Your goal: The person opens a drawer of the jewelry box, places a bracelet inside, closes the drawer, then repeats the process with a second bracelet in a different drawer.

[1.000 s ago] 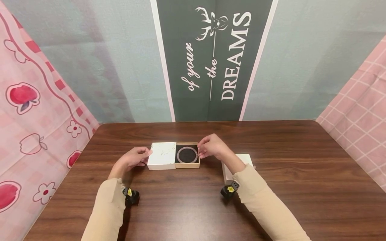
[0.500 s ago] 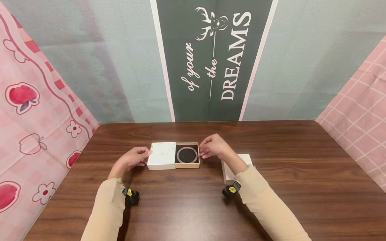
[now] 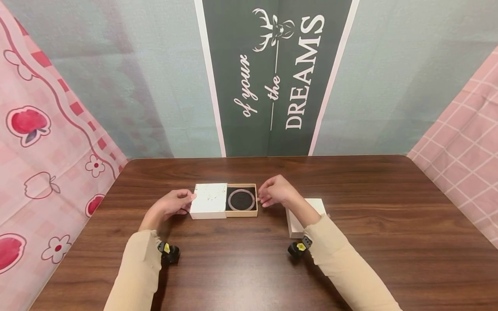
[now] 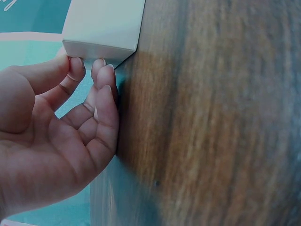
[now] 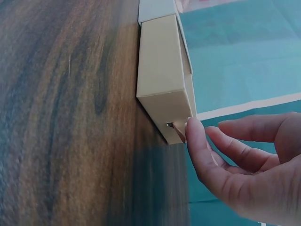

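Observation:
A white slide-out box has its patterned sleeve (image 3: 210,199) at left and its cream drawer (image 3: 242,213) pulled part way out to the right. In the drawer a pale ring-shaped bangle (image 3: 231,207) lies on black padding. My left hand (image 3: 173,203) holds the sleeve's left end, thumb and fingertips at its edge in the left wrist view. My right hand (image 3: 277,191) is at the drawer's right end. A short ribbon pull (image 5: 178,133) comes out of a hole in that end and runs to its bent fingers; its tip is hidden behind them.
Partly under the right forearm lies a white rectangular box or lid (image 3: 295,223). Both stand on a brown wooden table (image 3: 233,268). Behind it hangs a green and grey cloth (image 3: 268,142) with lettering, and pink cloths flank the sides.
My right hand has drawn slightly to the right, away from the drawer's end, with the ribbon now showing between. The box, the bangle and my left hand look unmoved.

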Demonstrator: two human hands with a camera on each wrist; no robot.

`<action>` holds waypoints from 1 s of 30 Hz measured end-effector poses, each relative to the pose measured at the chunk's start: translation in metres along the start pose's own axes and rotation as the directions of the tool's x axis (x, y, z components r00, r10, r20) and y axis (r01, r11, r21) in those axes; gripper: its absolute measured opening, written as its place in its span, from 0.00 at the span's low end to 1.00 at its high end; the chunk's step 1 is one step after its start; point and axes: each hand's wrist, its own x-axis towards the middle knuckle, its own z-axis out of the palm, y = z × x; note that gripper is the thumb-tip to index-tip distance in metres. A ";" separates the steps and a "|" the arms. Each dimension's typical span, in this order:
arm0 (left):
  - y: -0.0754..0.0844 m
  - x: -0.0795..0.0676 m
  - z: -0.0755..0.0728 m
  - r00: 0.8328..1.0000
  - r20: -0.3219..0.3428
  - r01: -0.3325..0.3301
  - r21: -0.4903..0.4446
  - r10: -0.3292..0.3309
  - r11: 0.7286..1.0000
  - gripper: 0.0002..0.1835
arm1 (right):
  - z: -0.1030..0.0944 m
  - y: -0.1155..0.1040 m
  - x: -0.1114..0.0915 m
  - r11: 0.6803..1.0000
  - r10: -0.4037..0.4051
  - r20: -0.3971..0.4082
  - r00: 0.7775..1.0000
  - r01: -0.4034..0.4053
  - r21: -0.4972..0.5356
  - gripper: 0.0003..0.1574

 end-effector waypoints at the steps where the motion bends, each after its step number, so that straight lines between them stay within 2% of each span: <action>1: 0.000 0.000 0.000 1.000 -0.002 0.001 -0.001 -0.001 1.000 0.13 | 0.000 0.000 0.000 1.000 0.000 0.001 1.000 0.000 0.003 0.09; 8: -0.003 0.001 0.000 1.000 -0.007 0.004 0.002 -0.004 1.000 0.13 | 0.002 0.003 0.000 1.000 0.003 0.004 1.000 -0.003 0.000 0.09; 17: 0.000 0.000 0.001 1.000 -0.003 0.006 0.008 -0.006 1.000 0.13 | 0.002 0.006 0.001 0.998 0.000 -0.032 0.999 -0.002 -0.064 0.09; 26: -0.007 0.001 -0.004 0.996 0.049 -0.077 -0.017 0.078 0.997 0.16 | 0.003 0.007 0.003 0.997 -0.002 -0.034 0.999 0.000 -0.081 0.09; 29: -0.006 0.002 -0.003 0.999 0.025 -0.047 -0.013 0.047 0.999 0.15 | 0.004 0.008 0.003 0.998 -0.009 -0.022 1.000 0.007 -0.067 0.09; 30: -0.002 -0.001 -0.001 1.000 0.003 -0.017 0.003 0.017 1.000 0.14 | 0.004 0.008 0.003 0.998 -0.013 -0.018 1.000 0.012 -0.058 0.09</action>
